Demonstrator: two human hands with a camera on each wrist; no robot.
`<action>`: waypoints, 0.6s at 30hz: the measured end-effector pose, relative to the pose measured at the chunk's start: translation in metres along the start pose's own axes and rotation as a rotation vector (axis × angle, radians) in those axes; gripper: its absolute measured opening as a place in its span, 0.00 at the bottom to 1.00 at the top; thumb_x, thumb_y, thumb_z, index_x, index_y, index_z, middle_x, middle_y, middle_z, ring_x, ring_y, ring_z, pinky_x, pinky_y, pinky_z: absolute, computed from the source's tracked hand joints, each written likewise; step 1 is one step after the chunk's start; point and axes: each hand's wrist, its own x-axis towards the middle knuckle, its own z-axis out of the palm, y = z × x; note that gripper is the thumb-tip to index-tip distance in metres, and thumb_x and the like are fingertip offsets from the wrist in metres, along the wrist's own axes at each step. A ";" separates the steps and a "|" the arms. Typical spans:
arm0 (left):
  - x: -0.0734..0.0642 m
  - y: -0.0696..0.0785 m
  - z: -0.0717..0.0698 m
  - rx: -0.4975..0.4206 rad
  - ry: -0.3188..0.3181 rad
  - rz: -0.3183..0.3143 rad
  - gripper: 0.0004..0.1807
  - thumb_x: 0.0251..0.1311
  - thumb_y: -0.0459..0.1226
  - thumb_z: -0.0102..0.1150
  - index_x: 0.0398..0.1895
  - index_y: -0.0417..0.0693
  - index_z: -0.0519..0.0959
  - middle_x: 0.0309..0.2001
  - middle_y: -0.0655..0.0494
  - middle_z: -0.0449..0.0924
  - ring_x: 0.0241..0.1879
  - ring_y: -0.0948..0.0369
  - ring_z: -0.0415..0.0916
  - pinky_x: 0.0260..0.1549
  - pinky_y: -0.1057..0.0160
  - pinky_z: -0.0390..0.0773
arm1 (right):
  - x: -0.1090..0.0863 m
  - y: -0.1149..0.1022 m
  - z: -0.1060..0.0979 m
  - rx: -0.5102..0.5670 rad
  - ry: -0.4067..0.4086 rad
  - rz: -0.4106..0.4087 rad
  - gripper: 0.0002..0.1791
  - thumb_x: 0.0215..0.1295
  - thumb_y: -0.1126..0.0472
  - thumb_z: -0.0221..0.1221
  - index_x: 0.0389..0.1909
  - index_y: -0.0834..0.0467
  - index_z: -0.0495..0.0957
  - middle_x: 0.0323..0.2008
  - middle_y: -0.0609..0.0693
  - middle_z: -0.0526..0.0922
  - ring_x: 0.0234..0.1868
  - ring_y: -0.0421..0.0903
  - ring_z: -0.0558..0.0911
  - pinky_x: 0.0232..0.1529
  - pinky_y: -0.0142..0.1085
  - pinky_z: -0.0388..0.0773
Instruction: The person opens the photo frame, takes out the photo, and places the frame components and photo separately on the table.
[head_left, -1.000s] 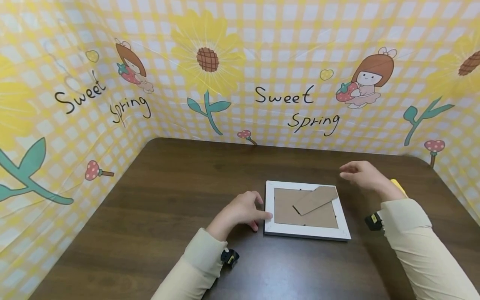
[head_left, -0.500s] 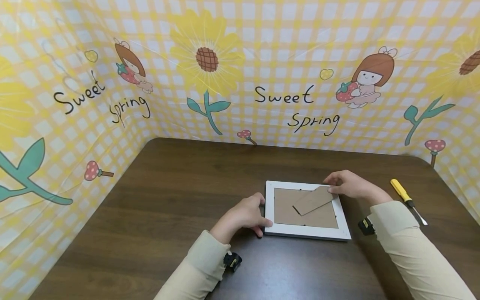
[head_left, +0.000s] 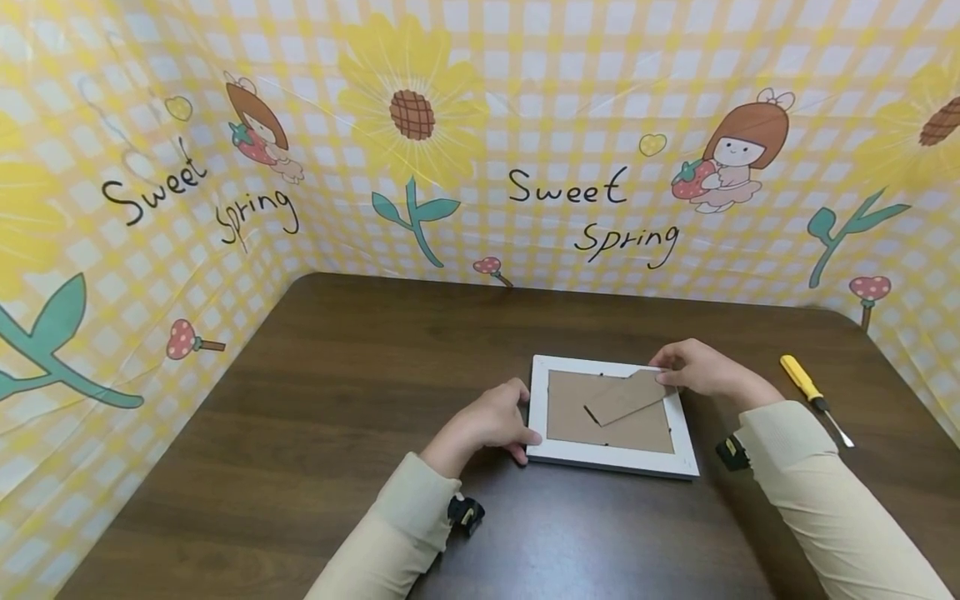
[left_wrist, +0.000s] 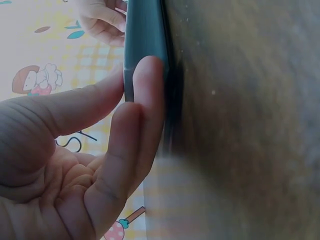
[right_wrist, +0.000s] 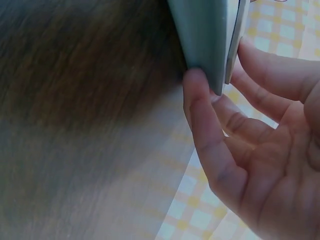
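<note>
A white picture frame (head_left: 615, 457) lies back side up, its brown backing board (head_left: 566, 404) and slanted stand flap (head_left: 632, 397) showing. My left hand (head_left: 489, 419) grips the frame's left edge, thumb on top near the front corner. In the left wrist view, the fingers (left_wrist: 149, 82) press the frame's side (left_wrist: 145, 32). At the far right corner, my right hand (head_left: 703, 368) pinches the frame together with the flap's end. The right wrist view shows its thumb (right_wrist: 272, 70) on the flap and fingertips against the frame's side (right_wrist: 202, 40).
A yellow-handled screwdriver (head_left: 801, 379) lies on the dark wooden table (head_left: 360, 358), to the right of the right hand. Behind and beside the table hangs a yellow checked cloth (head_left: 315, 50) with printed flowers and lettering.
My right hand has come left and forward from beside the frame and taken hold of its far right corner. The left hand's grip has shifted slightly; the frame's left side has risen slightly.
</note>
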 end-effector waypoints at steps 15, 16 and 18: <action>0.010 0.000 -0.006 -0.026 -0.021 0.028 0.30 0.58 0.26 0.66 0.62 0.34 0.66 0.18 0.49 0.78 0.14 0.62 0.77 0.23 0.67 0.77 | -0.005 -0.001 0.000 -0.042 0.019 0.059 0.14 0.69 0.67 0.59 0.49 0.73 0.77 0.39 0.60 0.81 0.36 0.48 0.78 0.36 0.40 0.76; 0.011 0.000 -0.006 -0.025 -0.021 0.029 0.30 0.58 0.26 0.66 0.62 0.34 0.66 0.18 0.49 0.78 0.14 0.62 0.77 0.23 0.68 0.76 | -0.005 -0.002 0.001 -0.048 0.017 0.064 0.14 0.69 0.67 0.59 0.49 0.73 0.77 0.39 0.60 0.81 0.35 0.48 0.78 0.36 0.40 0.76; 0.013 -0.001 -0.007 -0.018 -0.022 0.035 0.29 0.58 0.26 0.66 0.62 0.34 0.67 0.18 0.49 0.79 0.14 0.62 0.77 0.23 0.68 0.76 | -0.007 -0.002 0.001 -0.058 0.016 0.079 0.14 0.69 0.67 0.59 0.48 0.73 0.77 0.39 0.60 0.81 0.36 0.48 0.78 0.36 0.40 0.76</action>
